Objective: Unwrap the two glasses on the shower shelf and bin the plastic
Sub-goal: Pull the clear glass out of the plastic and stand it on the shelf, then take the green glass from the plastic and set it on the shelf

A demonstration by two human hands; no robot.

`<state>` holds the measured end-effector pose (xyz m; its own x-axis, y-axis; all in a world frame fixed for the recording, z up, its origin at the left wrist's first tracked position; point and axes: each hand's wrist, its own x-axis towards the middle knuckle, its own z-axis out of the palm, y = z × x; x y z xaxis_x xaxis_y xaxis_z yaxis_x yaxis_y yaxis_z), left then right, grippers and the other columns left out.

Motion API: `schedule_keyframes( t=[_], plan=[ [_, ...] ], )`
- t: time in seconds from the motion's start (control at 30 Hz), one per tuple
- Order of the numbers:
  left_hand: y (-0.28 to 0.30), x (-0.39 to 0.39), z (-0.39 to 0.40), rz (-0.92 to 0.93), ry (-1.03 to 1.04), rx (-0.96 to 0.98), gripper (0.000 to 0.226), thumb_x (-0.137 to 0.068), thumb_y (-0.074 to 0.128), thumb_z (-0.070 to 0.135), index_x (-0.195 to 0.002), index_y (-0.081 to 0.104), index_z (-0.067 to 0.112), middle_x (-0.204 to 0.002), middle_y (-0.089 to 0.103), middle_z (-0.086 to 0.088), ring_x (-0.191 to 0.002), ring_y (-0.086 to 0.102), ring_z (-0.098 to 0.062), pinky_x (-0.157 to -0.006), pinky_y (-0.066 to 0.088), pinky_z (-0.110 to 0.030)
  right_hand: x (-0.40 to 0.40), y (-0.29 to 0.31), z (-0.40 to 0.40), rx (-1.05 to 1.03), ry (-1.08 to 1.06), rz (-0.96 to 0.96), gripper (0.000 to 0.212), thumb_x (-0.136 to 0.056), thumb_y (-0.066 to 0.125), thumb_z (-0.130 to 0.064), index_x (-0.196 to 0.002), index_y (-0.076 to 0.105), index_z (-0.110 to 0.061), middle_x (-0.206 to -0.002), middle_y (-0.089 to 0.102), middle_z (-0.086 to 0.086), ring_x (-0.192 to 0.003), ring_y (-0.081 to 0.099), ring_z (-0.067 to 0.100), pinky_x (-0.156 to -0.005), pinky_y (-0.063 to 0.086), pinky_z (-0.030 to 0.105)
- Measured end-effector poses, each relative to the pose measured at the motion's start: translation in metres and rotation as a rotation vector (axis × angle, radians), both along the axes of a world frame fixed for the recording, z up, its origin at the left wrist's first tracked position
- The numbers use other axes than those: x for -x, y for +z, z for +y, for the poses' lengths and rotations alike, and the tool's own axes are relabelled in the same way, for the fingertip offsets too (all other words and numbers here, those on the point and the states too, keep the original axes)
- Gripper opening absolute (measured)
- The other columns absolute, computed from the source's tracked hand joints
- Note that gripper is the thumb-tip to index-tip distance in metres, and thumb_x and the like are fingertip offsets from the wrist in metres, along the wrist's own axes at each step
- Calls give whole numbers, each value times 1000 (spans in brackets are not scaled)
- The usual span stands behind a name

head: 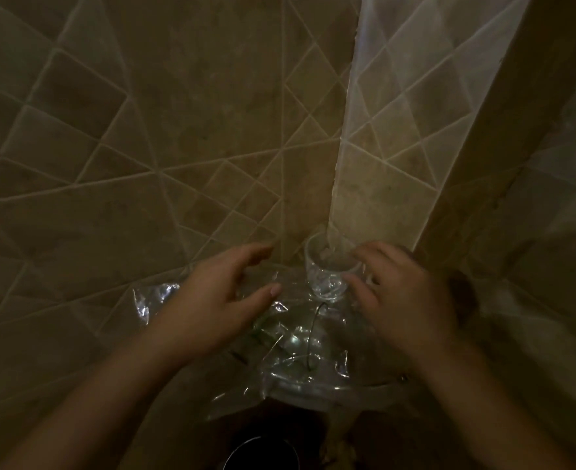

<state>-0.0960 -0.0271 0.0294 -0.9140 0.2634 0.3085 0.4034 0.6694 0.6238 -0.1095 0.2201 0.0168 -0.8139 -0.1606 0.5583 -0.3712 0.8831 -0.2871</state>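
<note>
A clear glass (pixel 327 269) stands upright in the tiled corner, at the back of the glass shower shelf (pixel 364 390). My right hand (pixel 405 293) is against its right side, with the thumb on the wall and the fingertips at the rim. Crumpled clear plastic (pixel 300 344) lies spread over the shelf in front of the glass and hangs past the shelf's left and front edges. My left hand (pixel 218 300) hovers over the plastic's left part with fingers apart and nothing in it. I cannot make out a second glass in the dim light and the plastic folds.
Tiled walls close in on the left, the back and the right. Straight below the shelf's front edge, at the bottom of the view, is the dark round rim of a bin (pixel 262 451).
</note>
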Motion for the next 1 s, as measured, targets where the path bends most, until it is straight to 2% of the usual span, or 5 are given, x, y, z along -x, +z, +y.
schedule_keyframes(
  t=[0.23, 0.37, 0.63, 0.8, 1.0],
  plan=[
    [-48, -38, 3, -79, -74, 132, 81, -80, 45, 63, -149, 12, 35, -145, 23, 23, -132, 29, 1, -104, 33, -21, -46, -22, 34, 283, 159, -648, 28, -86, 64, -14, -78, 69, -40, -78, 72, -14, -73, 63, -2, -67, 50, 29],
    [-62, -38, 4, -39, -74, 239, 83, -82, 47, 63, -149, 15, 25, -141, 48, 9, -121, 46, -7, -98, 33, -22, -44, -25, 2, 283, 343, -841, 29, -87, 64, -15, -100, 67, -40, -90, 72, -6, -84, 66, 6, -77, 55, 36],
    [-61, -33, 1, -25, -103, 327, 73, -83, 36, 65, -143, 31, 23, -126, 60, 5, -111, 52, -11, -96, 41, -36, -30, -27, -11, 441, 344, -958, 18, -89, 61, -11, -99, 69, -23, -98, 73, 11, -91, 67, 35, -82, 53, 57],
    [-61, -29, 2, -24, -122, 448, 73, -86, 30, 63, -147, 29, 22, -142, 51, 3, -123, 50, -14, -100, 39, -38, -32, -25, 1, 794, 438, -1065, 30, -77, 67, -16, -107, 70, -16, -108, 74, 8, -103, 67, 27, -93, 50, 47],
    [-63, -28, 2, -17, -157, 639, 79, -83, 5, 68, -148, 26, 27, -156, 31, 3, -140, 29, -13, -107, 29, -35, -34, -23, -4, 796, 299, -904, 10, -83, 68, -13, -84, 71, -4, -84, 77, 11, -79, 71, 19, -66, 52, 24]
  ],
)
